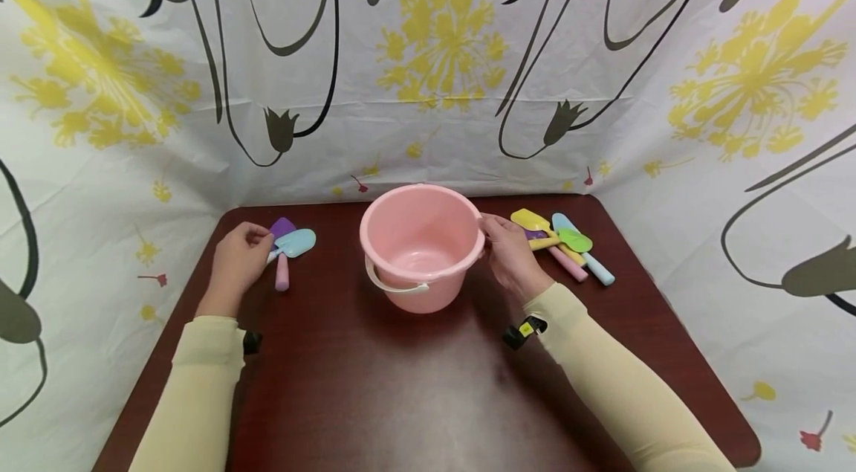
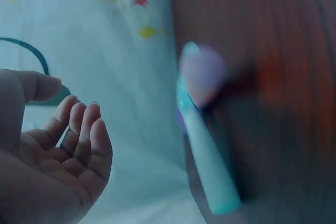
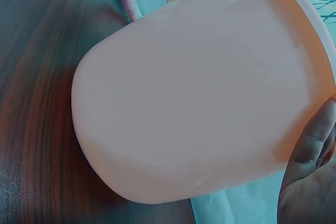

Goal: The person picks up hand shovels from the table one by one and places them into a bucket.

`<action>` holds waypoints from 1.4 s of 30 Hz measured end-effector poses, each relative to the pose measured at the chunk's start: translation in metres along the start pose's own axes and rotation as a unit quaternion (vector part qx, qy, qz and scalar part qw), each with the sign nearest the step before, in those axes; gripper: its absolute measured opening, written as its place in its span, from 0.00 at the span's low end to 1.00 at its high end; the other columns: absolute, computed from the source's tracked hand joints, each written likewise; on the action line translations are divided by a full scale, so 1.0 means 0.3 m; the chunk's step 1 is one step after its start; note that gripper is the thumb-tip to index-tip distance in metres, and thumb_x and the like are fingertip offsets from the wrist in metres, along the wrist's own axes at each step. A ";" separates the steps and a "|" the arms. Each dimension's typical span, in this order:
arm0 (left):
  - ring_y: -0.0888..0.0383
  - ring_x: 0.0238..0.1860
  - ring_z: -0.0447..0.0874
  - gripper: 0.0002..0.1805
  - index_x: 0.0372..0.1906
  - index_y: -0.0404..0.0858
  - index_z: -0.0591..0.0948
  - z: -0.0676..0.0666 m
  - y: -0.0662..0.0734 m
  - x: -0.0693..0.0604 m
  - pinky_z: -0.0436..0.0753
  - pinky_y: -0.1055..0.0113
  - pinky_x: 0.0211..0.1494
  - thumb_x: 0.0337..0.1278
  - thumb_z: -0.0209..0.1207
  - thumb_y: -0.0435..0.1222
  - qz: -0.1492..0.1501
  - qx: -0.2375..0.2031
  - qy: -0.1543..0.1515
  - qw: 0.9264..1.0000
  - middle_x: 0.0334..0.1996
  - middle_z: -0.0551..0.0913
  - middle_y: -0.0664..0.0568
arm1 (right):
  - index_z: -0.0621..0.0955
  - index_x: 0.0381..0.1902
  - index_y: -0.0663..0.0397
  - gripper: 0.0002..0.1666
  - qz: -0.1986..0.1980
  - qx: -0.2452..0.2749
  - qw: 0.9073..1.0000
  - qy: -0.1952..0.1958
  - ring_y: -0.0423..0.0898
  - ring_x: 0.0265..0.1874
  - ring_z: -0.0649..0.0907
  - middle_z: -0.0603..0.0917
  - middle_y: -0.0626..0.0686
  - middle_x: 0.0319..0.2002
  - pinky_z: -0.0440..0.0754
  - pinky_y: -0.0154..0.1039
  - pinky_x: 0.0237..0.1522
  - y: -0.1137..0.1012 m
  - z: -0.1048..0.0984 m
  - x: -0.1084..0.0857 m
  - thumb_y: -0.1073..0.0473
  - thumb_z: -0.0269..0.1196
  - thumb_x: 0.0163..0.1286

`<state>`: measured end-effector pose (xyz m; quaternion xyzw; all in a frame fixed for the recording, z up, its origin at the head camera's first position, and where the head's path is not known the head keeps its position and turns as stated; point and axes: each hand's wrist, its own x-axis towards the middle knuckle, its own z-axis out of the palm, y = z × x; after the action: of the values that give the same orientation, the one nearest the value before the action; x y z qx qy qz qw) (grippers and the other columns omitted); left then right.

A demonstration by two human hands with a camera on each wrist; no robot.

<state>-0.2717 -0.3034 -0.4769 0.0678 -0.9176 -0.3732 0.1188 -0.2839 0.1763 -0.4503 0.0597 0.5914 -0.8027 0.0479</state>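
Note:
A pink bucket [image 1: 428, 299] stands upright at the middle back of the table, its pale handle [image 1: 394, 288] hanging down at the front. My right hand [image 1: 511, 255] grips its rim on the right side; in the right wrist view the thumb [image 3: 310, 140] lies along the bucket's wall [image 3: 194, 93]. At the back left, my left hand [image 1: 239, 260] is beside a light blue toy shovel [image 1: 296, 242] and a purple one [image 1: 281, 226]. The left wrist view shows that hand [image 2: 63, 156] with loosely bent fingers, holding nothing, apart from the blurred light blue handle [image 2: 212, 166].
Right of the bucket lies a pile of toy shovels, with a yellow shovel [image 1: 530, 219], a green shovel [image 1: 576, 240] and a light blue handle [image 1: 598, 270]. The dark red table [image 1: 374, 390] meets a patterned white cloth [image 1: 428, 145] behind and at both sides.

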 end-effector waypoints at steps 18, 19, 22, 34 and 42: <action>0.25 0.59 0.77 0.29 0.65 0.19 0.75 -0.033 -0.250 0.046 0.75 0.29 0.66 0.77 0.65 0.41 0.000 0.094 -0.114 0.989 0.60 0.78 0.19 | 0.82 0.65 0.66 0.19 -0.011 0.007 1.000 0.000 0.41 0.24 0.79 0.82 0.49 0.30 0.79 0.32 0.27 0.003 0.003 -0.003 0.60 0.60 0.85; 0.25 0.59 0.77 0.30 0.65 0.19 0.75 -0.030 -0.263 0.049 0.75 0.29 0.66 0.76 0.66 0.41 -0.001 0.093 -0.118 0.989 0.60 0.78 0.19 | 0.82 0.65 0.67 0.20 -0.012 0.009 1.000 0.000 0.41 0.24 0.79 0.82 0.49 0.29 0.79 0.32 0.27 0.003 0.003 -0.002 0.60 0.60 0.85; 0.27 0.56 0.77 0.31 0.63 0.21 0.77 -0.017 -0.308 0.064 0.74 0.31 0.66 0.73 0.68 0.43 0.001 0.092 -0.119 0.989 0.57 0.79 0.21 | 0.82 0.65 0.67 0.20 -0.013 0.015 1.000 -0.002 0.41 0.24 0.79 0.83 0.49 0.29 0.79 0.32 0.27 0.006 0.004 0.001 0.60 0.61 0.84; 0.32 0.53 0.80 0.26 0.65 0.20 0.75 -0.018 -0.287 0.041 0.78 0.35 0.60 0.77 0.67 0.36 -0.016 0.073 -0.144 0.987 0.56 0.82 0.24 | 0.81 0.65 0.68 0.20 -0.022 0.019 1.000 -0.005 0.41 0.22 0.79 0.82 0.48 0.27 0.79 0.32 0.25 0.011 0.002 0.002 0.61 0.61 0.84; 0.35 0.48 0.79 0.22 0.62 0.24 0.79 -0.013 -0.320 0.049 0.79 0.37 0.56 0.77 0.67 0.37 -0.001 0.083 -0.145 0.986 0.50 0.83 0.28 | 0.81 0.64 0.67 0.18 -0.024 0.021 0.999 -0.010 0.41 0.22 0.78 0.82 0.49 0.27 0.78 0.32 0.25 0.016 0.001 0.005 0.61 0.61 0.84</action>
<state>-0.2814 -0.3776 -0.5391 0.0239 -0.9528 -0.3020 -0.0221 -0.2847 0.1747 -0.4551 0.0383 0.5756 -0.8162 0.0331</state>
